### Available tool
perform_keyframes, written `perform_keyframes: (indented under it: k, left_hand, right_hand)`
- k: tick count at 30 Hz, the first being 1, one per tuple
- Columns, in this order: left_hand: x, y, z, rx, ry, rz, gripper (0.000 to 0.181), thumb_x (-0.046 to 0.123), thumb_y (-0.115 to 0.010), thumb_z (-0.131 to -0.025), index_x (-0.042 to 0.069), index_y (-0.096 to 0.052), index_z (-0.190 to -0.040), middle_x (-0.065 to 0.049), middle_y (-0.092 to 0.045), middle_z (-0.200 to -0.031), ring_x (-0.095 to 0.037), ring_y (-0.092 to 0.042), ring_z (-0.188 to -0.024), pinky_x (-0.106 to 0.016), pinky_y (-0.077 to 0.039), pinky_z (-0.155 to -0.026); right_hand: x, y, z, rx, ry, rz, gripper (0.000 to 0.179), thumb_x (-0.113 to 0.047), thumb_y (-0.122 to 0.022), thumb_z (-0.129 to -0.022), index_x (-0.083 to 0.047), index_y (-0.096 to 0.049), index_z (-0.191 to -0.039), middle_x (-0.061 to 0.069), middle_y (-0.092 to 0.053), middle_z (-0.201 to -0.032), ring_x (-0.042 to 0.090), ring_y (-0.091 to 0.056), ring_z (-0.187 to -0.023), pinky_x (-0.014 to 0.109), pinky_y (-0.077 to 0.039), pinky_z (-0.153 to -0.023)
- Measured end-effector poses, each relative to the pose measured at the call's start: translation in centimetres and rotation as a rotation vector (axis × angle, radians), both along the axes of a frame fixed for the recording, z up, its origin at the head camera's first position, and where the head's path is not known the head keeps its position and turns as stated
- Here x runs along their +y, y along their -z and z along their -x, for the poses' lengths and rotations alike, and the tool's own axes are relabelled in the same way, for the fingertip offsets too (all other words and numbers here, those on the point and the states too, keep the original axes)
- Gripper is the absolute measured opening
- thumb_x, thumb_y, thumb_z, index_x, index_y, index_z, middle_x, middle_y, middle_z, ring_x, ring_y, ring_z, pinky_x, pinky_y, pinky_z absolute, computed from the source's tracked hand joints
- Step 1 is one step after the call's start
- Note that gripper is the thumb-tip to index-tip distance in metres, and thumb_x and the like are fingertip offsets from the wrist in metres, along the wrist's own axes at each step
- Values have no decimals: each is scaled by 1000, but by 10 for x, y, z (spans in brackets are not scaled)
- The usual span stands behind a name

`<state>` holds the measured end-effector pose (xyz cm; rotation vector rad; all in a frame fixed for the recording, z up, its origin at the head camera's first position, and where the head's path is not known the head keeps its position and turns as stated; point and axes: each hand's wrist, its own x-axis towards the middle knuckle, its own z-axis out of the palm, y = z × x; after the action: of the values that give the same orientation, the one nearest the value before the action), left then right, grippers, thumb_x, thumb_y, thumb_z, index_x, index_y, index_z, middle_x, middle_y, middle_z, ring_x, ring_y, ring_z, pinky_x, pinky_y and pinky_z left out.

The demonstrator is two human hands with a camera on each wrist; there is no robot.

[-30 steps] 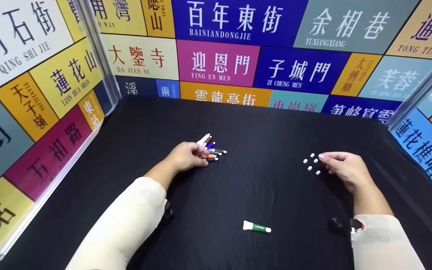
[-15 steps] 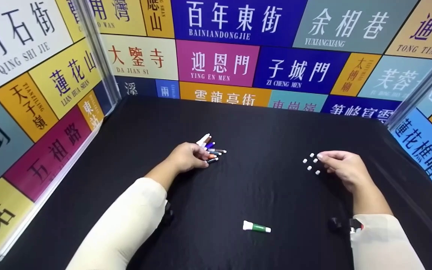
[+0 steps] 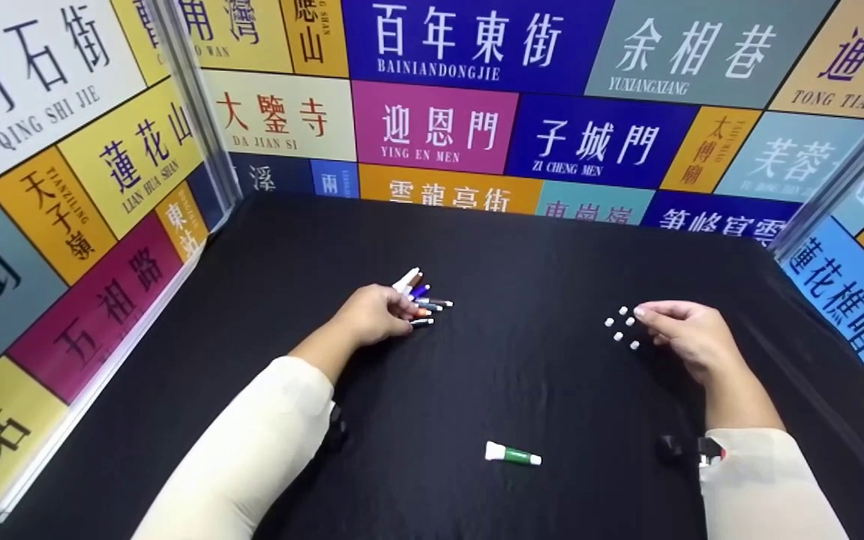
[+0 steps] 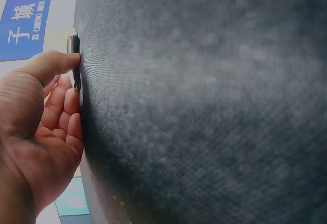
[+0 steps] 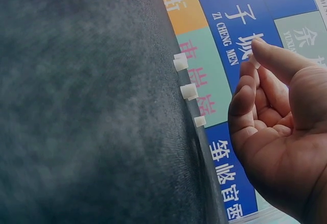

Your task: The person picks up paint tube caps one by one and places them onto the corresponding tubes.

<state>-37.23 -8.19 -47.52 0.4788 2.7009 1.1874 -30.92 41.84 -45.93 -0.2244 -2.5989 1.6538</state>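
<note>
In the head view my left hand (image 3: 378, 313) is at a small pile of slim paint tubes (image 3: 406, 280) with white tips. Its thumb and fingers pinch a dark tube (image 4: 73, 44), whose white-tipped end (image 3: 426, 321) sticks out past the fingertips; the hand hides part of the pile. Over on the right, my right hand (image 3: 691, 334) pinches a tiny white piece (image 5: 255, 60) between thumb and forefinger, raised off the cloth. Several similar white blocks (image 3: 619, 337) lie loosely grouped just left of those fingertips.
A single green paint tube (image 3: 516, 455) with a wide white end lies near the front, between the arms. Black cloth (image 3: 522, 352) covers the table. Panels printed with street names (image 3: 432, 124) wall it in at the back and both sides.
The dark tube has turned slightly under my left fingers, its white tip dipping a little toward me. My right hand is almost still, with the white piece in its fingertips.
</note>
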Motion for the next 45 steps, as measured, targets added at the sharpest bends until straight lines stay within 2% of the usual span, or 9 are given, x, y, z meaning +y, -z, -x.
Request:
perform_keyframes:
  k: [5,13,18,22,30,39,45]
  left_hand:
    - [0,-2,-1,32,6,0,19,10,-82,-85,12,-85,-103,0,-83,-95,-8,-65,-85,-22,-51,-81]
    - [4,-9,-5,75,21,-30,24,11,-79,-86,11,-85,-109,-2,-82,-99,-11,-62,-87,-23,-49,-81]
    - [7,-14,-9,78,33,-82,26,11,-78,-88,9,-83,-113,-1,-78,-96,-10,-63,-86,-23,-51,-81]
    - [8,-16,-12,88,17,-130,25,11,-77,-88,9,-83,-112,0,-77,-97,-8,-64,-85,-22,-52,-81]
    - [16,-22,-22,118,6,-225,28,10,-76,-86,7,-83,-114,-9,-81,-110,-7,-64,-89,-21,-52,-83]
    - [28,-33,-31,164,38,-279,29,11,-76,-86,9,-84,-114,1,-75,-89,-6,-60,-80,-20,-49,-75]
    - [38,-41,-38,191,71,-312,27,10,-76,-87,12,-84,-113,0,-75,-88,-6,-62,-80,-25,-52,-77]
  right_hand:
    - [0,-2,0,14,2,10,19,-31,-81,-97,-17,-83,-110,-19,-72,-79,4,-65,-74,20,-58,-72]
    - [-9,-15,-2,52,-12,36,6,-29,-81,-97,-26,-83,-102,-20,-71,-77,5,-66,-71,21,-58,-69]
    - [-21,-26,-7,101,-34,36,8,-28,-81,-97,-24,-83,-103,-20,-73,-80,5,-67,-72,21,-58,-70]
    - [-30,-35,-10,122,-46,24,11,-28,-81,-97,-21,-83,-105,-20,-72,-80,5,-66,-71,21,-58,-70]
    - [-45,-50,-17,176,-76,-9,18,-26,-81,-97,-14,-82,-110,-19,-73,-80,5,-67,-70,19,-59,-70]
    - [-63,-66,-29,261,-130,93,8,-13,-80,-96,-9,-82,-103,-12,-75,-76,7,-66,-63,19,-57,-62]
    - [-72,-73,-36,299,-135,38,8,-13,-80,-96,-9,-83,-103,-16,-77,-80,6,-65,-62,20,-57,-62]
